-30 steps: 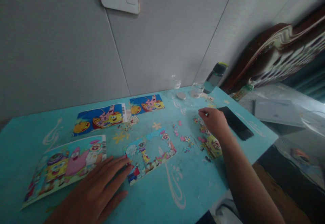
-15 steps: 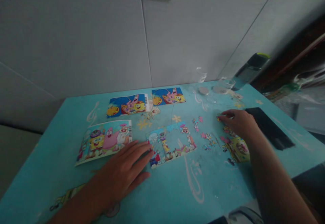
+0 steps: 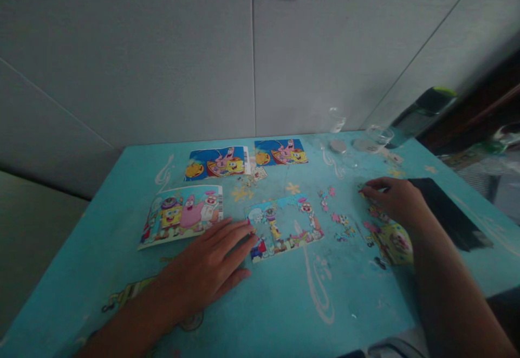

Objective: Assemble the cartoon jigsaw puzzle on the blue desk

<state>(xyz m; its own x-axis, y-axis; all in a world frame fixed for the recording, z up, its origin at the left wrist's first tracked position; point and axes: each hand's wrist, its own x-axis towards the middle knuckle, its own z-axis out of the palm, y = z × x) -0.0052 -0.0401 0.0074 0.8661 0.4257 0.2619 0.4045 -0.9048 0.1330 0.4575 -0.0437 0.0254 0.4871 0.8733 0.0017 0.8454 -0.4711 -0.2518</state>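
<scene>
A partly assembled cartoon puzzle (image 3: 280, 247) lies on the blue table, its frame joined around an open middle. My left hand (image 3: 219, 258) rests flat with fingers spread, fingertips at the puzzle's left edge. Over at the right, my right hand (image 3: 390, 198) pinches a small puzzle piece (image 3: 361, 189) between thumb and fingers, just above the table. Loose pieces (image 3: 344, 228) are scattered between the puzzle and my right hand. Left of the puzzle is a reference picture card (image 3: 179, 214) with the same characters.
Behind lie a blue picture card (image 3: 215, 163) and a finished-looking blue picture (image 3: 281, 153). Clear cups (image 3: 378, 135), a round lid (image 3: 338, 146) and a bottle (image 3: 422, 111) stand at the back right. A black flat object (image 3: 449, 212) lies beyond my right hand.
The view has shifted left, so everything appears further right. My right hand still pinches near the same spot, and my left hand stays by the puzzle.
</scene>
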